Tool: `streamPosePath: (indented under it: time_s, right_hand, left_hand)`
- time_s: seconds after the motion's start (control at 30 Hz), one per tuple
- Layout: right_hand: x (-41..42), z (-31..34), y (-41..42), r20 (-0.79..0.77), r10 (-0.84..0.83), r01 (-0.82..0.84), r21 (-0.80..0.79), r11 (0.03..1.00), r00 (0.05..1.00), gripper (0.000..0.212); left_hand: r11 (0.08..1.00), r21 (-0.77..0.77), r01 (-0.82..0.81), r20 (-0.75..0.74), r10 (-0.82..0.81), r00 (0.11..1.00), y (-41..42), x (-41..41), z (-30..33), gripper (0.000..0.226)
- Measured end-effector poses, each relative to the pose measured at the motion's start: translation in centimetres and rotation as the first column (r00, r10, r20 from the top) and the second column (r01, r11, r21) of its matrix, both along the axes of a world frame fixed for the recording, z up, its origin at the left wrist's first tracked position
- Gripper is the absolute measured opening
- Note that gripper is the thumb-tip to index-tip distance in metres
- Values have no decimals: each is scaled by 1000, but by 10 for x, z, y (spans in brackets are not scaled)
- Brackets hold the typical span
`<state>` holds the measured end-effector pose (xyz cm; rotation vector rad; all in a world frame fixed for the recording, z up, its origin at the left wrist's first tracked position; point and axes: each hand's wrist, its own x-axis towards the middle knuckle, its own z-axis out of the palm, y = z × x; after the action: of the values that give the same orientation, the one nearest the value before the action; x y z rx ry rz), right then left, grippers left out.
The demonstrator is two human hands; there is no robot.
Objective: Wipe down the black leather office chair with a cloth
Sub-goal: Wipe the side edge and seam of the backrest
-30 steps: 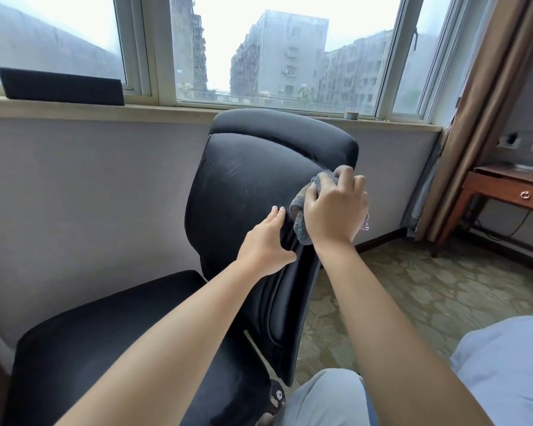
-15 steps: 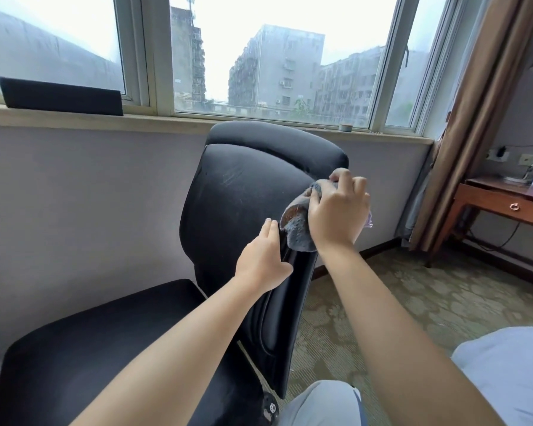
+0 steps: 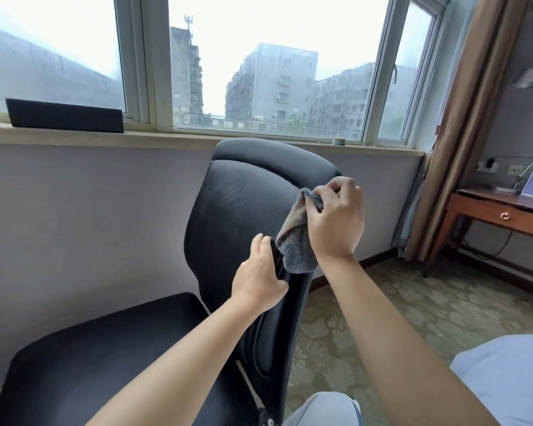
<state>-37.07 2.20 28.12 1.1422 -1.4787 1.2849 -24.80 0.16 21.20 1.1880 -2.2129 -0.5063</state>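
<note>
The black leather office chair [image 3: 234, 216] stands in front of me, its backrest turned sideways with the seat to the left. My left hand [image 3: 259, 275] grips the near edge of the backrest at mid height, fingers curled over it. My right hand [image 3: 336, 219] pinches a grey cloth [image 3: 296, 238] near the backrest's upper right edge. The cloth hangs loosely down from my fingers beside the edge. Faint scuff marks show on the upper backrest.
A grey wall and window sill [image 3: 166, 138] lie just behind the chair, with a dark flat box [image 3: 65, 115] on the sill. A brown curtain [image 3: 468, 127] and a wooden desk [image 3: 499, 210] stand to the right. Patterned carpet [image 3: 428, 309] stretches right of the chair.
My right hand has lifted off the backrest edge and changed its hold, so the cloth now dangles from my fingers instead of being bunched under my palm. My left hand kept its hold.
</note>
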Motion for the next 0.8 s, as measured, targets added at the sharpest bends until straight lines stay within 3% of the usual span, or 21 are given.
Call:
streamPosePath:
  time_s: [0.2,0.33,0.47,0.53,0.6,0.7,0.8]
  right_hand:
    - [8,-17,22,-87,-173,182,114,977,981,23]
    - [21,-16,33,-79,-175,186,164,969,981,34]
    - [21,-15,32,-27,-182,184,135,974,983,19]
    - [22,-18,33,19,-140,138,62,988,990,18]
    - [25,-21,36,42,-64,63,18,998,997,21]
    - [32,-21,44,167,113,-114,-6,994,979,15]
    - [41,-18,52,446,315,-337,-32,941,838,9]
  left_hand:
    - [999,26,20,-90,-17,996,13,11,1,67]
    - [994,82,74,-122,-63,991,15,19,6,57]
    - [970,184,158,-376,-79,923,9,25,24,39]
    - [955,211,207,-504,-75,860,13,24,35,26]
    - [905,260,338,-669,-83,739,22,21,45,18]
    - [847,293,443,-821,-14,570,28,17,59,26]
    - [809,312,499,-900,83,427,21,18,68,30]
